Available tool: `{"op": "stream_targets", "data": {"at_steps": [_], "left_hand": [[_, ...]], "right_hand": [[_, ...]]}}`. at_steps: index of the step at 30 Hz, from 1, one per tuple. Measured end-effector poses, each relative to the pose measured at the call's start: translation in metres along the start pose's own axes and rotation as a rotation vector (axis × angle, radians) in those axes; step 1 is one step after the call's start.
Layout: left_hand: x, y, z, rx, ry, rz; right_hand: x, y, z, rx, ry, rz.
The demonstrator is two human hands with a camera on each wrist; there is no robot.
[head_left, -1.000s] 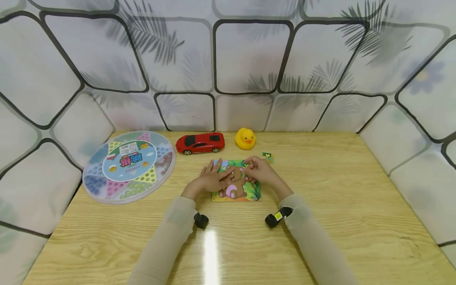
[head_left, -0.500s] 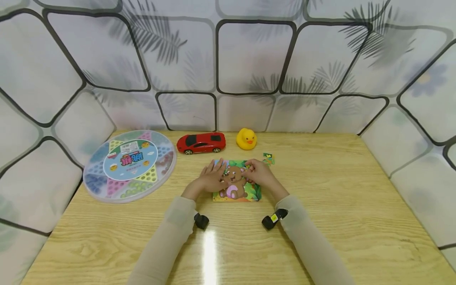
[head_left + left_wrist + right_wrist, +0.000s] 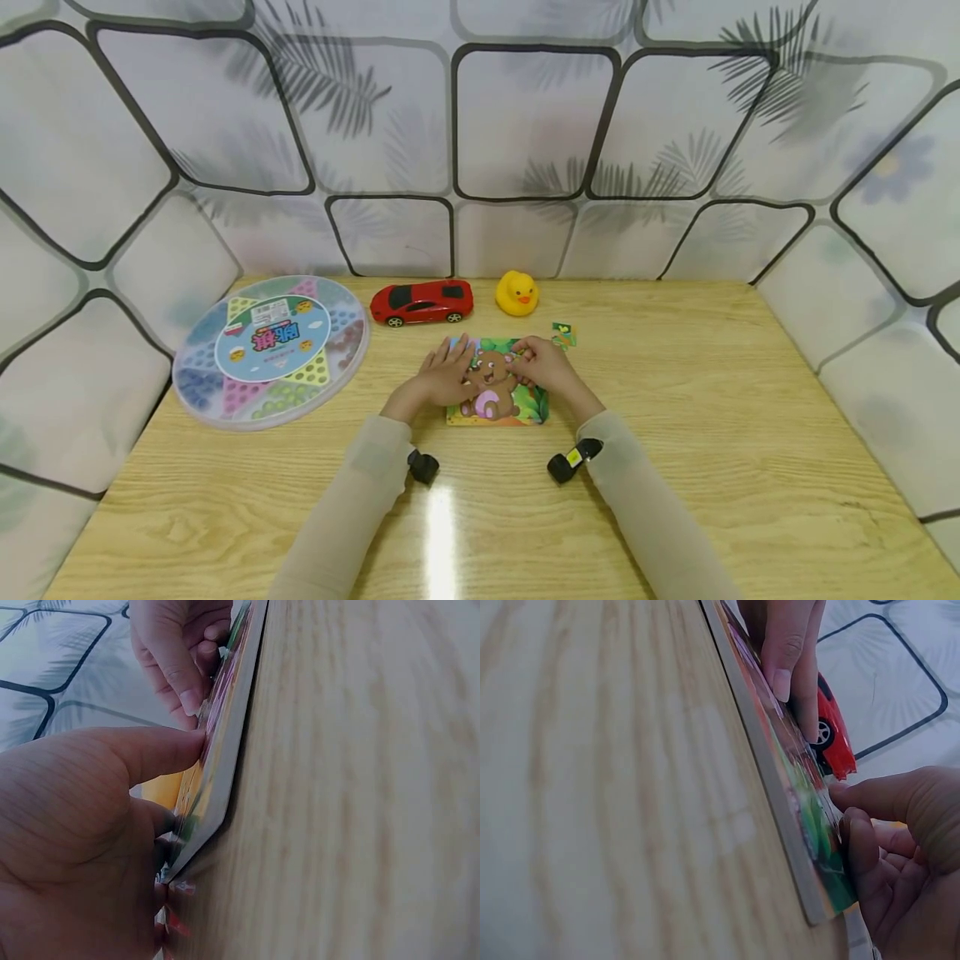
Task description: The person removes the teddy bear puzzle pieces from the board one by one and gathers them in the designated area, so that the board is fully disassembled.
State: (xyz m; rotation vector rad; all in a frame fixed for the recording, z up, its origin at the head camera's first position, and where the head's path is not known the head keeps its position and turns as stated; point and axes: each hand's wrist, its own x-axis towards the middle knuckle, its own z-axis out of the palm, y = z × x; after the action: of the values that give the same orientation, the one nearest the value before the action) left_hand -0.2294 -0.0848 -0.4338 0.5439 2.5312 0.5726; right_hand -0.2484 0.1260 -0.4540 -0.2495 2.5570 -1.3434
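Observation:
A jigsaw puzzle (image 3: 495, 408) with a brown bear picture lies flat on the table, its board edge showing in both wrist views. My left hand (image 3: 444, 377) rests on the puzzle's left side, fingers spread and thumb across the bear. At the upper right part of the picture, my right hand (image 3: 542, 363) has its fingers curled, thumb and forefinger pinching a puzzle piece at the surface; the fingers mostly hide this piece. Just beyond the right hand lie small loose puzzle pieces (image 3: 562, 330), partly covered by it.
Behind the puzzle stand a red toy car (image 3: 422, 302) and a yellow rubber duck (image 3: 517, 293). A round Chinese checkers set (image 3: 273, 354) lies at the left. A patterned cloth wall (image 3: 525, 125) encloses the wooden table (image 3: 750, 433) at the back and sides.
My right hand and wrist have shifted slightly left and lower, and more of the bear's face shows. The left hand stays on the puzzle, its thumb lowered off the face.

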Motion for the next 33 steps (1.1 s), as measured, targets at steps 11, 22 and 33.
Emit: {"op": "stream_targets", "data": {"at_steps": [11,22,33], "left_hand": [[-0.001,0.0,0.002,0.021,-0.001,0.006],[0.0,0.0,0.002,0.009,0.005,0.003],[0.0,0.0,0.001,0.017,0.007,0.008]], "right_hand": [[-0.002,0.003,0.004,0.063,0.034,0.022],[-0.005,-0.004,0.005,0.037,0.071,0.04],[-0.005,-0.012,0.009,-0.167,0.077,0.046]]}}
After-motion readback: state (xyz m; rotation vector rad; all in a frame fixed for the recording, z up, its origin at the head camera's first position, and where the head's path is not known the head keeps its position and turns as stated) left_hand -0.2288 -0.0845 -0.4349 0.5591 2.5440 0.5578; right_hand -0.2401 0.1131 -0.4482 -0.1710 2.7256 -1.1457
